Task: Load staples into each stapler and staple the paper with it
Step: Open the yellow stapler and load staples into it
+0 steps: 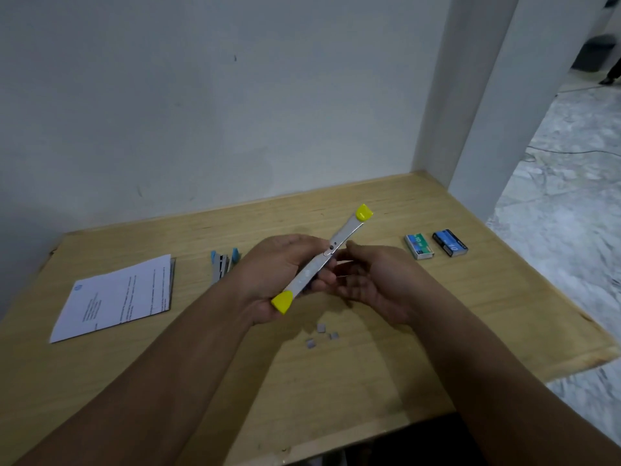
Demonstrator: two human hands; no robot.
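Wooden table (386, 364), pale grain, flat against a matte white wall (201, 95); marbled stone floor (564, 196) to the right.

Printed paper (116, 295), a thin white stack, lay flat on the table's left side, well apart from the hands.

Yellow stapler (322, 260), swung fully open into one long strip of bare metal with a yellow plastic cap at each end, was held above the table's middle, tilted up to the right. Left hand (279, 277) clenched around its lower half. Right hand (373, 284) sat just beside the hinge, fingers curled; whether it grasped anything I could not tell.

Blue stapler (224, 264), metal with blue tips, lay open behind the left hand.

Two small cardboard staple boxes on the right: a green one (419, 246), a dark blue one (449, 243).

Three short grey staple pieces (322, 334) lay loose below the hands.
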